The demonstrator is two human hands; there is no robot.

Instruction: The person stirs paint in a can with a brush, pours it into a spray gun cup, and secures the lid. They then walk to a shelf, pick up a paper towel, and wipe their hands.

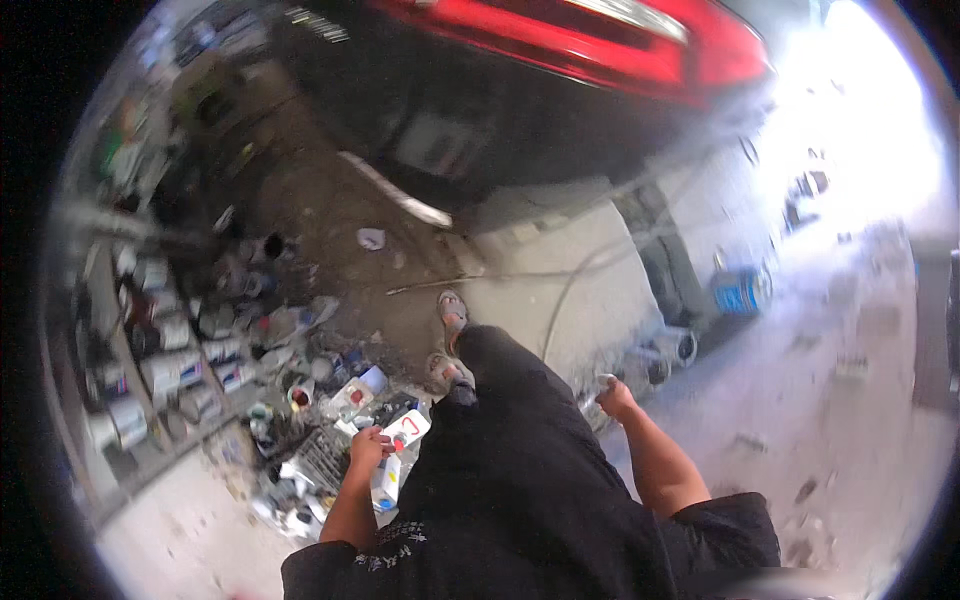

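My left hand (pixel 370 450) is closed at the red-capped end of a white bottle (pixel 410 427) with a red mark on its side. The bottle lies tilted, pointing away from my palm, above a crowded heap of containers. Out to the right, my right hand (pixel 617 399) is closed, and a small whitish piece (pixel 605 380) shows at its fingertips. Blur hides what that piece is. Close below the left hand stands another white container (pixel 386 484) with a yellow-and-blue label.
A dark car's rear with a red tail light (pixel 720 50) stands ahead. At left, a shelf (pixel 120 345) holds several cans and boxes, with cluttered tins on the floor beside it. A blue can (pixel 742 290) stands at right, near a hose (pixel 570 295) on the floor.
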